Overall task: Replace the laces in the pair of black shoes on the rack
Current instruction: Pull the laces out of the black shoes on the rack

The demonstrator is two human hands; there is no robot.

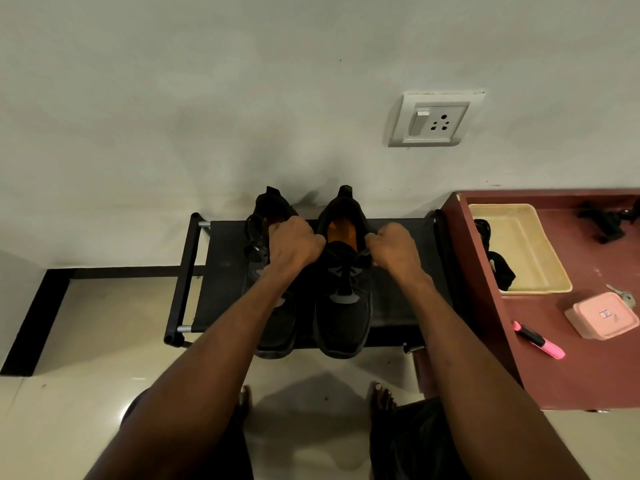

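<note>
Two black shoes sit side by side on the top shelf of the low black rack (221,282), toes toward the near edge and heels against the far wall. Only the head view is given. The right shoe (343,306) shows a black lace still crossing its tongue, so the old lace looks in place there. The left shoe (273,327) has a loose lace (254,244) spilling over its left side by the collar; whether it is half unthreaded is hard to tell, since everything is dark on dark and a forearm covers the eyelets. My reading is that the job is at its start: the shoes have not left the rack, and both remain to be relaced.

On the maroon counter (588,375) at the right, a beige tray (540,258) holds a dark bundle (498,268) at its left rim, possibly the new laces, though I cannot confirm that.

Both arms reach straight forward from the near edge. The left hand (294,242) is curled knuckles-up over the left shoe's collar, gripping its inner edge. The right hand (394,249) is likewise curled, fingers pinching the right side of the right shoe's collar.
</note>
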